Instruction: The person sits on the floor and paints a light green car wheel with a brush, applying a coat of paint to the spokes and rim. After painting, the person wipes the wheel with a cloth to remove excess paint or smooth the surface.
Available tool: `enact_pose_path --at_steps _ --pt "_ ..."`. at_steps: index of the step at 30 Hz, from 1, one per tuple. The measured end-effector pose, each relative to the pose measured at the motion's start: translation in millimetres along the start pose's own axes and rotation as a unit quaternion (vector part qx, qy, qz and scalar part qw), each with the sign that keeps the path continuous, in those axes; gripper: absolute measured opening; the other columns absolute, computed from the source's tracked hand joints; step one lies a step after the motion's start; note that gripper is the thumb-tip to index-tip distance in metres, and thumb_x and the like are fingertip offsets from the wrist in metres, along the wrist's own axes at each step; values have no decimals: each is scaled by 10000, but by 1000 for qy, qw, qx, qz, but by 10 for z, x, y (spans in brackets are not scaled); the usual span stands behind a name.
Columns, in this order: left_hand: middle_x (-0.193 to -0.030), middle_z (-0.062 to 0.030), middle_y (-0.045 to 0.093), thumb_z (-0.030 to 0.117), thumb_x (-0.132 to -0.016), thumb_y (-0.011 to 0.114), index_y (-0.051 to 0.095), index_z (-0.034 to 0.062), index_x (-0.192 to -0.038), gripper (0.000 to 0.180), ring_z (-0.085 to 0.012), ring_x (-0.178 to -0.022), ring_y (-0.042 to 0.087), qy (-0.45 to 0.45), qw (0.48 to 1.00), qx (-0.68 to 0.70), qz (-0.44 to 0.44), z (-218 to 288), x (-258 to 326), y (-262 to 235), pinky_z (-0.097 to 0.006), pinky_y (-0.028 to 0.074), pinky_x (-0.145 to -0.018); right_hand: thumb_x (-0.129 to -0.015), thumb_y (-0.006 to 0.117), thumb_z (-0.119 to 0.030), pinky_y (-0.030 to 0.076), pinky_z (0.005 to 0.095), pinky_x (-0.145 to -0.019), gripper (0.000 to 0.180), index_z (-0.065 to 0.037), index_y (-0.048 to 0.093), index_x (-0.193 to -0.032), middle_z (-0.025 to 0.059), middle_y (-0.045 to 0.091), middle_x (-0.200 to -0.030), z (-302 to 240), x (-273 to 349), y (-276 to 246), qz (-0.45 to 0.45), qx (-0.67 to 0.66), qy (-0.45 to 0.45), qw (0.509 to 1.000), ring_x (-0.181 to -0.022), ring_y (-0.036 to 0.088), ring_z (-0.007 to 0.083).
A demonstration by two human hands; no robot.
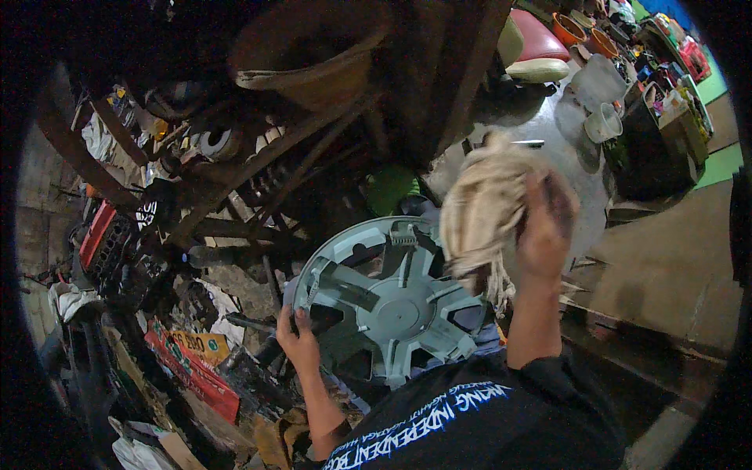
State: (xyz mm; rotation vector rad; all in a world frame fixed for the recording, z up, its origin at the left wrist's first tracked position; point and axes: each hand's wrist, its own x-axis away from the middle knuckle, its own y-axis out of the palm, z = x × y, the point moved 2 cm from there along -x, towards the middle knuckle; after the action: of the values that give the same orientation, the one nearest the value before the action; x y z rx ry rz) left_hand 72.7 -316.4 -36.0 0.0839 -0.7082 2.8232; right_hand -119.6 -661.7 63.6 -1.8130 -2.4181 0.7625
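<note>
A grey plastic wheel cover (401, 313) with broad spokes lies tilted in front of my body, its ribbed side with small clips facing up. My left hand (298, 333) grips its left rim, thumb and fingers around the edge. Raised over the cover's right side, my right hand (544, 219) is closed on a crumpled beige cloth (482, 211). The cloth hangs down and hides part of the cover's right rim. My right hand is slightly blurred, and its fingertips are hidden by the cloth.
Dark wooden beams (258, 172) cross ahead, with cluttered parts behind. A red-and-cream seat (540, 47) stands far right beside a white tub (603, 123) and orange pots (568, 29). Red and yellow plates (196, 360) lie among scrap at left. Brown boards (658, 274) are at right.
</note>
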Motion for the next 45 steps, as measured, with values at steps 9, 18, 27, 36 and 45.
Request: enact_pose_path --at_steps 9,18,27,36,45 --pt "-934 -176 634 237 -965 615 610 -127 -1010 367 -285 -881 589 82 995 -52 29 -152 -35 19 -378 447 -859 -839 694 -264 279 546 -1126 471 -148 598 -1285 92 481 -1418 59 333 304 -381 195 -270 862 -1337 410 355" --pt "-974 -243 651 253 -958 614 642 -99 -1034 362 -374 -949 617 145 985 -94 -3 -267 -127 -35 -426 439 -924 -900 619 -162 365 496 -1074 417 -112 565 -1310 107 479 -1452 231 152 514 -420 105 -258 864 -1260 502 345" --pt "-1079 -244 656 204 -946 624 647 -69 -1155 345 -361 -998 630 71 995 -41 -50 -70 -156 14 -412 455 -932 -945 554 -246 482 446 -925 455 -211 512 -1397 118 419 -1506 117 10 630 -454 120 -299 831 -1141 573 346" --pt "-1001 -254 664 254 -942 628 666 -32 -1141 351 -400 -966 636 128 987 -88 -42 64 -184 -5 -429 473 -887 -973 517 -339 507 437 -903 385 -355 556 -1355 57 454 -1491 96 -159 810 -511 123 -305 794 -1060 579 359" --pt "-1048 -262 654 266 -951 618 663 -49 -1132 366 -388 -990 629 111 986 -96 -75 -94 -414 7 -430 468 -881 -986 481 -418 487 460 -959 437 -386 469 -1422 68 325 -1569 72 -84 822 -502 163 -279 802 -1109 559 381"
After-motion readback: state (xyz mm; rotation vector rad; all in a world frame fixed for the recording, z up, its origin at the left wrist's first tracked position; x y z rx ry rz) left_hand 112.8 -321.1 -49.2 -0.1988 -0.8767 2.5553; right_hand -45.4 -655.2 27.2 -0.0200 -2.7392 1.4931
